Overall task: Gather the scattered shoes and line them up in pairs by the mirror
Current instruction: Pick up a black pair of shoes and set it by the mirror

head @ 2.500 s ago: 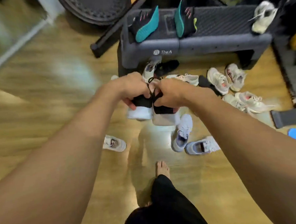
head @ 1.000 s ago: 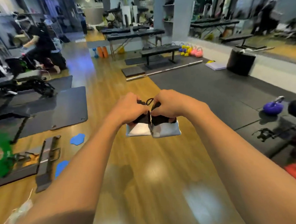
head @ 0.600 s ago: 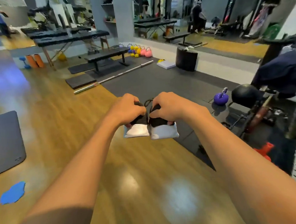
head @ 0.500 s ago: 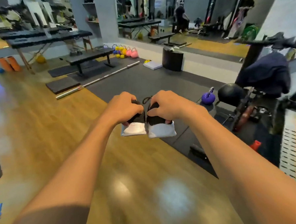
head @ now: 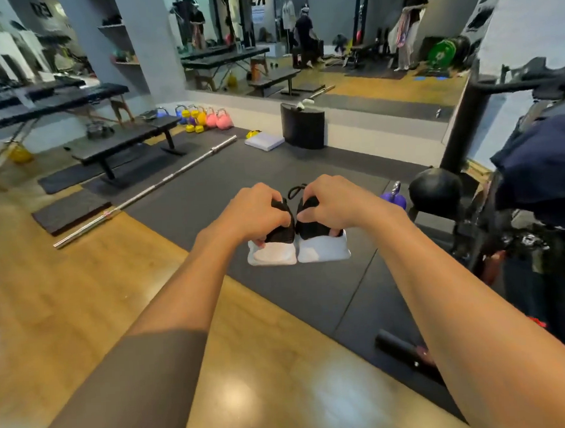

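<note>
Both hands, left hand (head: pixel 256 210) and right hand (head: pixel 331 202), each grasp one black-knit, white-soled shoe (head: pixel 273 252) (head: pixel 322 249) (heels touching) above dark rubber floor mat (head: pixel 288 167).

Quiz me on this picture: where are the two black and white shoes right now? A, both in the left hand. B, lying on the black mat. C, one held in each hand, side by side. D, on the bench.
C: the left hand holds one shoe and the right hand holds the second shoe, side by side and off the floor.
</note>
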Available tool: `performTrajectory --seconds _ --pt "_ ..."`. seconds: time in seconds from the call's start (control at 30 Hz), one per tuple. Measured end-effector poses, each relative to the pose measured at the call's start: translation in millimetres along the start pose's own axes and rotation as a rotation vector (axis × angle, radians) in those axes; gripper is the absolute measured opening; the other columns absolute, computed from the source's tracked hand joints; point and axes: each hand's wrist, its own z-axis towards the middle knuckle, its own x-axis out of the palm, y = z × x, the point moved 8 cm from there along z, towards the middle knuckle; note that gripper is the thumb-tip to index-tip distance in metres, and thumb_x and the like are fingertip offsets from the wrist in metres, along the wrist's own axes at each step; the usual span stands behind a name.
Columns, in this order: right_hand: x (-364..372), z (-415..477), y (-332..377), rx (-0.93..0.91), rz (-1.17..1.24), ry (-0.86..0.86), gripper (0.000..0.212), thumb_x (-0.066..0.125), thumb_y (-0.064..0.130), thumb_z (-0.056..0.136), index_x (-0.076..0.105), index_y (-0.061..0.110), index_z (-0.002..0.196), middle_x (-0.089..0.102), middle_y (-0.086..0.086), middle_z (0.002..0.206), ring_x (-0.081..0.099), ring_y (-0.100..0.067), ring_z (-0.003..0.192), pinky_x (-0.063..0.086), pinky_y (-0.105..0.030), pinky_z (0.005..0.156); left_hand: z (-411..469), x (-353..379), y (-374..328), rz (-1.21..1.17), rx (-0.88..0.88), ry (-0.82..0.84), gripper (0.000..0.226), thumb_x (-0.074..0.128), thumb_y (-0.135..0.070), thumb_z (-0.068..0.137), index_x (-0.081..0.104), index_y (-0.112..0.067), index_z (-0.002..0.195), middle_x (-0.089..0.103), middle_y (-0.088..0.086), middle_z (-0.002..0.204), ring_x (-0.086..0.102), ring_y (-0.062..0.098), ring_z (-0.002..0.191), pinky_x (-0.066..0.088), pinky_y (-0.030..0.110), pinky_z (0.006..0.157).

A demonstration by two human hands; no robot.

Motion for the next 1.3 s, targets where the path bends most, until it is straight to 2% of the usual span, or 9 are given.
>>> performTrajectory --seconds 0.2,0.27,0.37,0.67,0.8,0.93,1.03,1.17,1.3 --pt "-29 154 -34 0.000 -0.026 -0.025 0.019 0.065 0.035 0.087 0.061 0.017 0.091 0.060 -0.001 0.082 0.069 -0.020 0.056 0.056 -0.028 0.047 159 -29 29 0.026 0.025 0.002 0.015 0.064 -0.022 0.082 0.056 -0.023 0.069 0.060 0.003 0.066 0.062 0.015 0.041 0.045 0.022 0.042" --pt "-36 207 -47 0.005 -0.030 -0.045 0.018 0.065 0.035 0.087 0.061 0.018 0.092 0.060 0.001 0.082 0.068 -0.018 0.059 0.054 -0.024 0.045 216 -37 42 0.029 0.047 0.001 0.014 0.064 -0.023 0.082 0.056 -0.023 0.070 0.060 0.003 0.065 0.063 0.016 0.040 0.046 0.023 0.044" --pt "-47 282 -72 0.036 -0.003 -0.054 0.016 0.065 0.035 0.087 0.061 0.020 0.091 0.060 0.001 0.083 0.067 -0.016 0.062 0.050 -0.019 0.041 307 -43 55 0.048 0.088 0.044 0.015 0.064 -0.023 0.082 0.054 -0.025 0.071 0.059 0.000 0.066 0.061 0.014 0.039 0.043 0.019 0.041" --pt "-103 482 -187 0.188 0.058 -0.065 0.016 0.063 0.031 0.090 0.060 0.017 0.098 0.060 -0.003 0.090 0.066 -0.016 0.064 0.051 -0.019 0.044 572 -31 48 0.036 0.215 0.171 0.016 0.063 -0.021 0.083 0.052 -0.027 0.072 0.058 -0.002 0.075 0.060 0.016 0.051 0.039 0.013 0.035" --pt "-124 583 -247 0.218 0.064 -0.045 0.019 0.063 0.031 0.090 0.061 0.016 0.102 0.060 -0.005 0.094 0.068 -0.020 0.067 0.056 -0.025 0.050 686 -23 49 0.038 0.208 0.182 0.015 0.062 -0.020 0.083 0.054 -0.024 0.071 0.059 0.000 0.072 0.059 0.013 0.039 0.037 0.012 0.034" --pt "-155 686 -294 0.210 0.052 -0.027 0.016 0.063 0.032 0.089 0.058 0.020 0.098 0.059 -0.002 0.090 0.066 -0.017 0.067 0.054 -0.022 0.047 800 -31 46 0.047 0.176 0.186 0.014 0.061 -0.019 0.083 0.053 -0.022 0.071 0.060 0.001 0.071 0.058 0.004 0.035 0.037 0.012 0.033" --pt "-177 759 -318 0.207 0.038 -0.013 0.018 0.063 0.033 0.089 0.059 0.019 0.100 0.061 -0.003 0.090 0.068 -0.017 0.065 0.054 -0.023 0.049 875 -43 46 0.059 0.161 0.195 0.015 0.061 -0.019 0.083 0.053 -0.021 0.070 0.061 0.002 0.069 0.058 0.005 0.035 0.037 0.013 0.034" --pt "-197 857 -359 0.236 0.085 0.013 0.021 0.064 0.031 0.089 0.061 0.014 0.101 0.061 -0.005 0.089 0.069 -0.020 0.057 0.059 -0.032 0.052 983 -49 56 0.070 0.160 0.194 0.019 0.061 -0.019 0.083 0.051 -0.022 0.068 0.059 0.003 0.071 0.058 0.007 0.034 0.037 0.012 0.033" --pt "-217 947 -401 0.281 0.109 0.003 0.021 0.065 0.029 0.089 0.060 0.013 0.102 0.060 -0.007 0.092 0.069 -0.021 0.061 0.059 -0.030 0.051 1092 -47 62 0.072 0.212 0.190 0.020 0.062 -0.019 0.082 0.051 -0.023 0.067 0.058 0.002 0.068 0.058 0.008 0.035 0.036 0.013 0.032"
